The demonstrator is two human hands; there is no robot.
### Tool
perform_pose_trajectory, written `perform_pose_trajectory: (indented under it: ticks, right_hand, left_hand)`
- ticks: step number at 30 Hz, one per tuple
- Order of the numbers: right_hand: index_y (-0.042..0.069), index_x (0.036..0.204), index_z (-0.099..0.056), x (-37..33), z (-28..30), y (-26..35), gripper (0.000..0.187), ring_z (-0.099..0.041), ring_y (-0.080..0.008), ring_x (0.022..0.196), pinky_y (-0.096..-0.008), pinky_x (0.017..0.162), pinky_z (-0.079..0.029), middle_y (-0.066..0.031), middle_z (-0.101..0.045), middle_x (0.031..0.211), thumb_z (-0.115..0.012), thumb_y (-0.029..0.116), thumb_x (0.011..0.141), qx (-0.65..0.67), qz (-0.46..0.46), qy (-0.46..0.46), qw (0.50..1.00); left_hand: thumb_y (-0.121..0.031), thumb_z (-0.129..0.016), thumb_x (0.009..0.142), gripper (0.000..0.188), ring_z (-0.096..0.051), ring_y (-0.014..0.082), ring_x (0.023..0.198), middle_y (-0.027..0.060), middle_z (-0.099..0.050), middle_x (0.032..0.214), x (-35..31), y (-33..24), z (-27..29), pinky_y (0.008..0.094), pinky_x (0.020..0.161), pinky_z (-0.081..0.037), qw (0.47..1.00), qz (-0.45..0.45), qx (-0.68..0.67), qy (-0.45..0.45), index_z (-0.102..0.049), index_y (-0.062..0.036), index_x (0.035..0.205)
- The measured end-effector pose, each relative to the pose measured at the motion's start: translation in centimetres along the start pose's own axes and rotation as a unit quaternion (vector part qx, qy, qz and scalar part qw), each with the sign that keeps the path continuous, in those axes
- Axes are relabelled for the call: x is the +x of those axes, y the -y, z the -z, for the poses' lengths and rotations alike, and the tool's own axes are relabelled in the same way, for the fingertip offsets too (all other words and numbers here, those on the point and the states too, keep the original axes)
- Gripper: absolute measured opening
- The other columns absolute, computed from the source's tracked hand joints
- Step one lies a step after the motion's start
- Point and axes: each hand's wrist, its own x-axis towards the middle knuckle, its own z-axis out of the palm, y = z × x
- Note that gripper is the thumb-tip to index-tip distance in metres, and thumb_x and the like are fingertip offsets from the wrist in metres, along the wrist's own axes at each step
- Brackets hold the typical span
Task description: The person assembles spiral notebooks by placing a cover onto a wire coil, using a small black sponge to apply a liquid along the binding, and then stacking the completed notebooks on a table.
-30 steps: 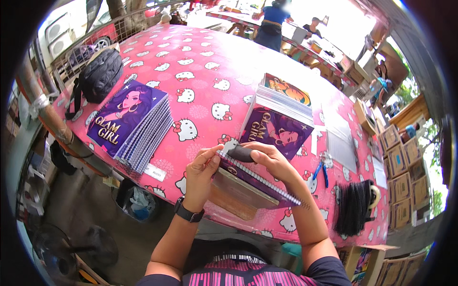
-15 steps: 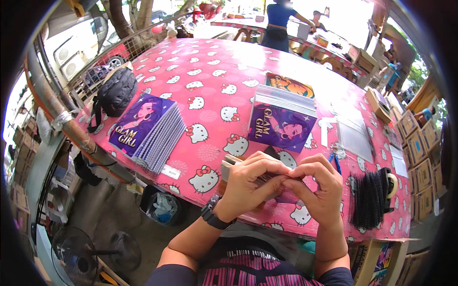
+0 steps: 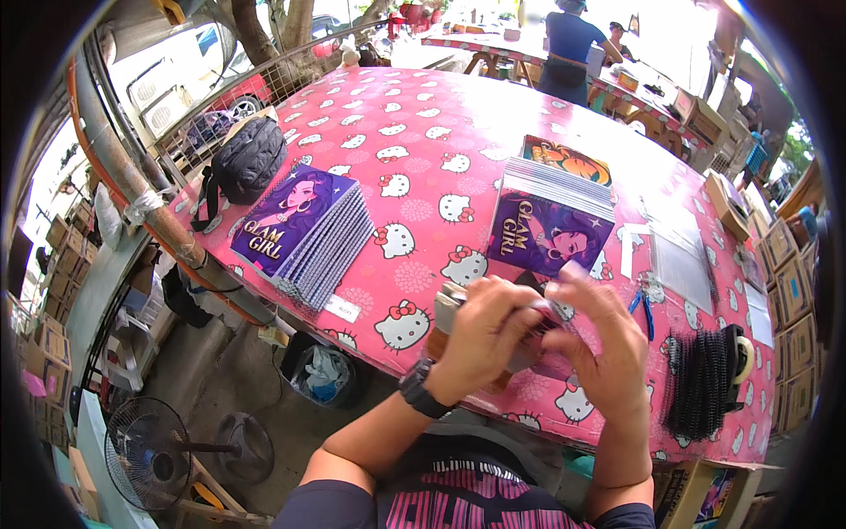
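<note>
My left hand is closed, thumb against fingers, around something small and dark that I cannot make out. Just to its right, my right hand has thumb and fingers apart, somewhat blurred, with nothing visible held. Partly hidden under the left hand is a grey metal device on a brown base at the table's near edge. Beyond the hands lies a stack of purple spiral notebooks. A second stack of purple notebooks stands to the left. Blue-handled pliers or cutters lie beside the right hand.
The pink patterned table carries a black bag, black binding coils, a tape dispenser and clear plastic sheets. Below stand a bin and a fan. A person stands at a far table.
My right thumb and fingers have parted and drawn away from the left hand's fingertips. The left hand stays over the device. The whole view has shifted slightly.
</note>
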Motion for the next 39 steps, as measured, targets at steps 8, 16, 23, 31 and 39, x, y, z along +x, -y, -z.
perform_pose_trajectory:
  ticks: [8,16,23,31,39]
  right_hand:
    - [0.003,0.12,-0.059,-2.6,4.8,-10.3,0.039,-0.057,-0.0186,0.106,-0.0337,0.09,-0.045,-0.0107,-0.063,0.115,-0.061,0.028,0.091,0.038,-0.241,-0.118,0.963]
    - [0.009,0.104,-0.067,3.2,-5.2,-17.9,0.028,-0.057,-0.0255,0.1,-0.0393,0.087,-0.045,-0.0065,-0.066,0.105,-0.071,0.011,0.076,-0.236,-0.065,-0.069,0.967]
    - [0.01,0.097,-0.066,4.6,-5.1,-21.7,0.025,-0.056,-0.0242,0.099,-0.0393,0.087,-0.043,-0.0038,-0.063,0.096,-0.073,0.013,0.073,-0.3,-0.097,-0.024,0.949]
    - [0.008,0.087,-0.064,5.8,-2.9,-8.0,0.022,-0.058,-0.0247,0.085,-0.0359,0.079,-0.042,-0.0041,-0.064,0.084,-0.073,0.003,0.068,-0.142,0.017,-0.104,0.984]
    - [0.004,0.098,-0.067,-3.2,-0.8,-3.8,0.028,-0.059,-0.0143,0.094,-0.0324,0.088,-0.046,-0.0055,-0.067,0.095,-0.079,0.005,0.072,0.14,-0.215,-0.204,0.945]
  left_hand:
    - [-0.028,-0.046,0.098,0.031,-0.06,0.0181,0.076,0.0102,-0.06,0.08,13.3,1.0,22.8,0.0322,0.068,-0.046,0.911,-0.049,0.35,-0.212,-0.063,-0.0026,0.09]
    - [-0.056,-0.031,0.097,0.057,-0.032,0.0286,0.137,0.0115,-0.046,0.14,12.6,17.1,24.1,0.0593,0.111,-0.011,0.813,0.165,0.492,0.264,-0.05,-0.0164,0.134]
    - [-0.051,-0.054,0.089,0.062,-0.026,0.034,0.139,0.0131,-0.039,0.146,15.5,9.6,18.7,0.0544,0.113,-0.012,0.805,0.007,0.555,0.212,-0.043,-0.0155,0.14]
    - [-0.02,-0.075,0.08,0.058,-0.045,0.026,0.126,0.0167,-0.049,0.134,7.3,3.6,6.3,0.0405,0.106,-0.033,0.992,-0.067,0.077,-0.073,-0.049,-0.0014,0.129]
    - [0.002,-0.067,0.084,0.024,-0.062,0.0111,0.087,0.0062,-0.067,0.096,3.5,3.4,7.3,0.0253,0.076,-0.049,0.961,0.083,-0.264,-0.005,-0.059,0.0027,0.107]
